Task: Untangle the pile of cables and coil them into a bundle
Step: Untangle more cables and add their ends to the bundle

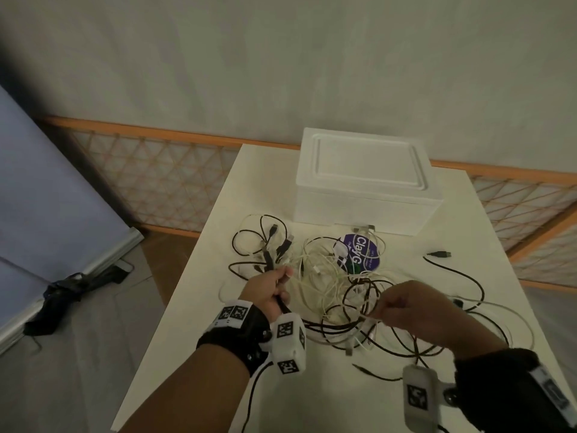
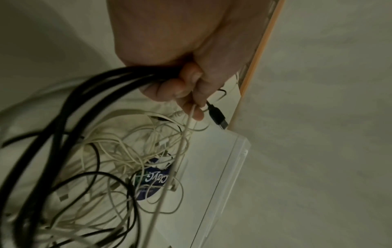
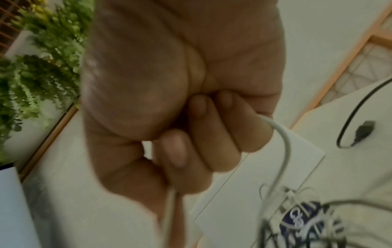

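A tangle of black and white cables lies on the white table. My left hand grips a bunch of black cables together with one white cable, above the pile's left side. My right hand is curled round a white cable over the pile's right side. A black USB plug hangs just beyond my left fingers. Another black cable with a plug lies loose at the right.
A white foam box stands at the back of the table. A round purple lid marked ClayG lies under the white cables. A wall with an orange lattice rail runs behind; the floor drops off on the left.
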The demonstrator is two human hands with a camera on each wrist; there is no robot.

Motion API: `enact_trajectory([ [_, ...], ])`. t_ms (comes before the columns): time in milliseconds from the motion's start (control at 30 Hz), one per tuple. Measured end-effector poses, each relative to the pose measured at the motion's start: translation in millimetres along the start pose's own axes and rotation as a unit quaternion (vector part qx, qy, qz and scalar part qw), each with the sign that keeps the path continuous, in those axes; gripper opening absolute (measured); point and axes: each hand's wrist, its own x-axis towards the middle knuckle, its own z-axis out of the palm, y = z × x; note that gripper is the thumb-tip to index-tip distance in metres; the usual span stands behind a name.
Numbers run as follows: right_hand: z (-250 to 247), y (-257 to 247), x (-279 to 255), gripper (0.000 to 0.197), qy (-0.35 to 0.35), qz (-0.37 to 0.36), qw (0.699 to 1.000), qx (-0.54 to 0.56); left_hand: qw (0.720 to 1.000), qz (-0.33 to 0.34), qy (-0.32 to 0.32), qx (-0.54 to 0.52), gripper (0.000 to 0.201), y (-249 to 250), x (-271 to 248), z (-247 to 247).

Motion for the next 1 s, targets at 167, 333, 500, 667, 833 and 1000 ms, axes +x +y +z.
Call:
enact_trajectory([
  [167,-0.1,-16.3,13.1,0.04,0.132,0.005,0.97,-0.203,1.0,0.018,0.004,-0.014,0.012,-8.8,-13.5,13.0],
  [333,51.7,-63.7,41.8,0.03,0.082,-0.082,0.984,-0.133,0.999,-0.007,-0.045,-0.006,0.013,-29.9,-32.6,37.6],
  [500,47.4,-58.0,37.5,0.026,0.121,-0.089,0.968,-0.202,1.0,0.022,0.009,-0.012,0.029,-14.7,-29.7,27.6],
  [667,17.0,-39.6,4.5,0.018,-0.054,-0.112,0.964,-0.236,0.996,0.028,0.065,-0.06,0.025,-1.4,-15.9,4.4],
  [833,-4.0,-17.9,12.2,0.015,0.055,-0.004,0.966,-0.252,0.996,0.033,0.065,-0.042,0.022,-4.4,-10.3,1.4],
  [1000,31.5,-53.8,35.9,0.042,0.078,-0.102,0.945,-0.3,1.0,0.009,-0.001,-0.028,0.017,-22.6,-24.8,28.6],
])
